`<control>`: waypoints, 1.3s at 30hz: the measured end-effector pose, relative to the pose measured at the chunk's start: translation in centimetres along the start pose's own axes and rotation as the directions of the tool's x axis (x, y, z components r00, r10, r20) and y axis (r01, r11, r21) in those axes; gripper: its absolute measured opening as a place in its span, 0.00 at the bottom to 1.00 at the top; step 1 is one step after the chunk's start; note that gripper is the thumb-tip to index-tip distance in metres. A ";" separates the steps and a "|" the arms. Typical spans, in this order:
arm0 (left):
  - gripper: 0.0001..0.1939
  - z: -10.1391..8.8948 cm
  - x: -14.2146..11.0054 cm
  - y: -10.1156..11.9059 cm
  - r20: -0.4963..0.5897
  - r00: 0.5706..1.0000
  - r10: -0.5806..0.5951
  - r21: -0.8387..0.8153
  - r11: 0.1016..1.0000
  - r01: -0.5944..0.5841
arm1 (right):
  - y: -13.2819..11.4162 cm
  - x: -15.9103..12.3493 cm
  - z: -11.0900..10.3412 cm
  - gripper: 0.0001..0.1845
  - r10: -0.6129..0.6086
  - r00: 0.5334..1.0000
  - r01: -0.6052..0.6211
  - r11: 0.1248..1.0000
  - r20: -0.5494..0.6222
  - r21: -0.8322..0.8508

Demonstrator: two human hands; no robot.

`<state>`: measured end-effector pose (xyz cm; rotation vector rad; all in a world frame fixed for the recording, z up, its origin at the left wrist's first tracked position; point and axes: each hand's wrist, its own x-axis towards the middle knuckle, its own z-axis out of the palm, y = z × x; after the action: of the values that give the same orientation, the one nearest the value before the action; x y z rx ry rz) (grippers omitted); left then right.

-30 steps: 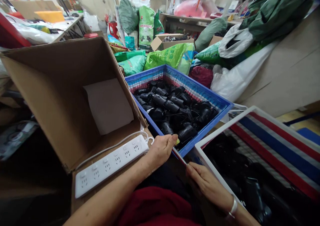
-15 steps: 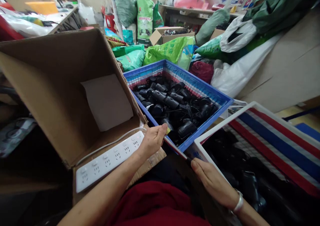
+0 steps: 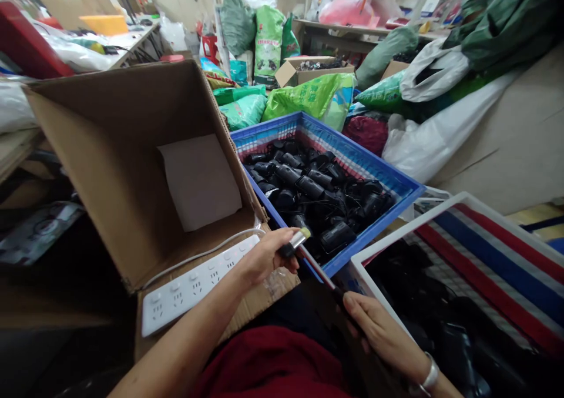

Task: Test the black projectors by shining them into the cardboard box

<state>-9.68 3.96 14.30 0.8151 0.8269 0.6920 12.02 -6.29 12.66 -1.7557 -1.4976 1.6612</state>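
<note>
My left hand (image 3: 265,258) is closed around a small black and silver cylinder (image 3: 295,243) with a yellow-green end. In my right hand (image 3: 382,323) is the dark handle of a long, thin tool (image 3: 321,273); its narrow shaft slants up and left to the cylinder. Whether the tip touches it I cannot tell. Just beyond both hands stands a blue basket (image 3: 383,160) heaped with black cylindrical devices (image 3: 308,186) and dark cords. A white power strip (image 3: 185,292) lies beside my left forearm.
An open cardboard box (image 3: 127,116) stands on the left, with a sheet of paper (image 3: 200,180) inside. At the right is a white-rimmed crate (image 3: 400,242) with a striped lining and dark items. Green sacks (image 3: 304,101) and a pale bag (image 3: 423,139) lie behind.
My left hand has turned, so the side of the cylinder now shows. The tool stays angled toward it. The whole view has shifted slightly, with things sitting lower and further right.
</note>
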 end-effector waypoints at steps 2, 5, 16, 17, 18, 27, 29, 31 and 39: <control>0.28 -0.4 -0.5 -0.1 0.003 1.000 0.007 0.057 0.998 -0.008 | 0.4 0.0 0.2 0.30 -0.011 1.000 0.011 1.000 -0.006 0.023; 0.27 -0.4 -0.8 -0.7 -0.096 0.993 0.063 0.141 0.989 -0.049 | 1.0 0.0 0.9 0.29 -0.056 0.996 0.059 0.997 -0.069 0.043; 0.38 2.8 -1.3 -0.3 0.273 0.930 0.245 -0.588 0.808 -0.040 | -0.3 1.3 4.2 0.30 -0.168 0.964 0.020 0.817 0.204 0.577; 0.38 2.3 -1.4 0.2 0.307 0.915 0.263 -0.613 0.790 -0.021 | -0.3 1.4 4.3 0.30 -0.173 0.946 -0.033 0.787 0.273 0.616; 0.36 1.8 -1.5 0.6 0.312 0.909 0.278 -0.625 0.780 -0.024 | -0.4 1.5 4.3 0.31 -0.176 0.929 -0.076 0.767 0.324 0.637; 0.23 1.7 -1.6 0.3 -0.110 0.974 0.200 -0.358 0.906 -0.226 | -4.0 3.3 0.4 0.21 -0.446 0.843 0.479 0.877 -0.300 0.041; 0.25 2.3 -1.8 0.5 -0.141 0.972 0.189 -0.323 0.919 -0.226 | -5.4 3.6 -0.9 0.26 -0.541 0.744 0.571 0.820 -0.392 -0.047; 0.25 2.8 -2.0 0.8 -0.154 0.970 0.188 -0.285 0.931 -0.226 | -6.6 3.9 -1.6 0.27 -0.642 0.680 0.639 0.756 -0.354 -0.145; 0.22 3.7 -2.5 1.2 -0.140 0.970 0.198 -0.134 0.967 -0.217 | -9.8 4.6 -2.5 0.22 -0.721 0.664 0.577 0.663 -0.198 -0.477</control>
<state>-8.04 1.32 17.72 0.7344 0.7988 0.9882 8.68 2.55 18.48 -1.2920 -2.0159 0.6469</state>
